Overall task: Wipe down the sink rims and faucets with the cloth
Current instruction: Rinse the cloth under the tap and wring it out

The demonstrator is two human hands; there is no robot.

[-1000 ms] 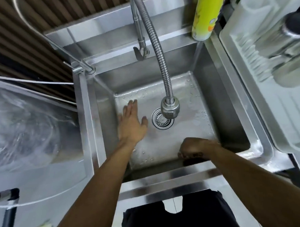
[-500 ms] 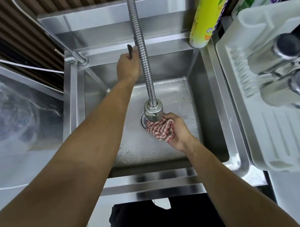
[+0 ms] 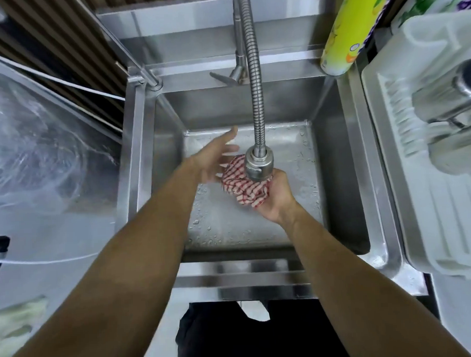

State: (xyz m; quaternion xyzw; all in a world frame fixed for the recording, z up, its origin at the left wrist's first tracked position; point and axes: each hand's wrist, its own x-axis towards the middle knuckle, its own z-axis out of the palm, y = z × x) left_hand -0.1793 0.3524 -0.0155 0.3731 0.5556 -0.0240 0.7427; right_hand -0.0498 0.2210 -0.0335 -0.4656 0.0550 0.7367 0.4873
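Observation:
A steel sink (image 3: 338, 257) fills the middle of the view, its floor wet with drops. A flexible steel faucet hose (image 3: 256, 92) hangs down into it and ends in a round spray head (image 3: 259, 164). A red-and-white checked cloth (image 3: 242, 187) is bunched right under the spray head. My right hand (image 3: 276, 197) grips the cloth from below and to the right. My left hand (image 3: 215, 159), blurred, is at the cloth's left side with its fingers straight. The faucet lever (image 3: 224, 77) sits on the back rim.
A yellow-green bottle (image 3: 341, 41) stands at the sink's back right corner. A white dish rack (image 3: 429, 171) with steel flasks (image 3: 450, 98) lies to the right. A surface under clear plastic sheet (image 3: 41, 163) lies to the left. A slanted steel pipe (image 3: 134, 64) meets the back left corner.
My left hand has left the faucet lever and come down beside the cloth. My right hand has stayed under the spray head with the cloth.

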